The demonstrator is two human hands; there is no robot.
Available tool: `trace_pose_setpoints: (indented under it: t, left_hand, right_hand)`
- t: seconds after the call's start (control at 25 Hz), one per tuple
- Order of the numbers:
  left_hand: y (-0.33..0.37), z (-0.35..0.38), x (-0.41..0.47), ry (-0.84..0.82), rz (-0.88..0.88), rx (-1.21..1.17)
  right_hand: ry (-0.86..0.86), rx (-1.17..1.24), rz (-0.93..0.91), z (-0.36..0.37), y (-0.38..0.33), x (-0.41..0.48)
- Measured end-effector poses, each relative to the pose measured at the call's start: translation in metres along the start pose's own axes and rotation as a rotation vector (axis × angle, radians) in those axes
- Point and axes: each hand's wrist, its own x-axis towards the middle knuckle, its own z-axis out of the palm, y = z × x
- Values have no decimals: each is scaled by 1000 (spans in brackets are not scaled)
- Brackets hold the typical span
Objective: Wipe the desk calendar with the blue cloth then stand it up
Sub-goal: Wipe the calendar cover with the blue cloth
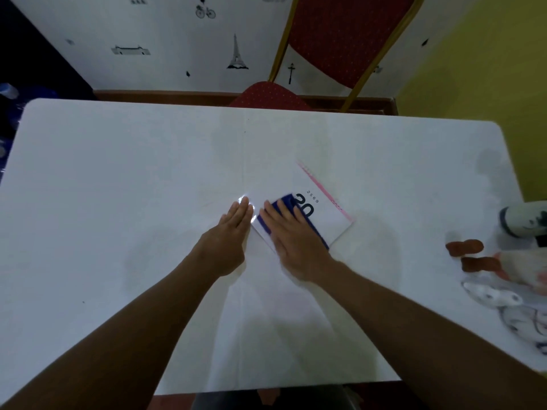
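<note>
**Blue cloth pressed on flat calendar**

At centre frame, lying flat and turned diagonally on the white desk [118, 187]: white spiral-bound desk calendar [322, 208] with pink binding along its upper-right edge. Pressed onto it under the right hand [293, 241], fingers released and spread flat: folded blue cloth [288, 202]. Left hand [231, 235] beside the calendar's left corner, fingers straight and together, gripping nothing. At right edge, blurred patterned items [509, 294], contents unclear. Upper centre, red padded chair [340, 39].

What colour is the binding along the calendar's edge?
Pink, along the far right edge of the desk calendar's binding, seen in the head view.
</note>
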Motion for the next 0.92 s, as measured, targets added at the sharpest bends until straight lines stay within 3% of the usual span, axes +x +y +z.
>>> trace_pose_setpoints:
  t: [0.24, 0.4, 0.64, 0.76, 0.92]
  left_hand:
    - [1, -4, 0, -17, -7, -1]
    - [1, -4, -2, 8, 17, -28]
    - [0, -3, -1, -4, 20, -37]
    - [-1, -3, 0, -9, 24, -13]
    - [0, -6, 1, -28, 2, -4]
  right_hand:
    - [-158, -13, -137, -7, 12, -51]
    - [-123, 80, 116, -34, 46, -6]
    - [-27, -60, 208, -27, 30, 52]
    - [43, -129, 96, -7, 4, 22]
    - [-14, -159, -130, 11, 11, -30]
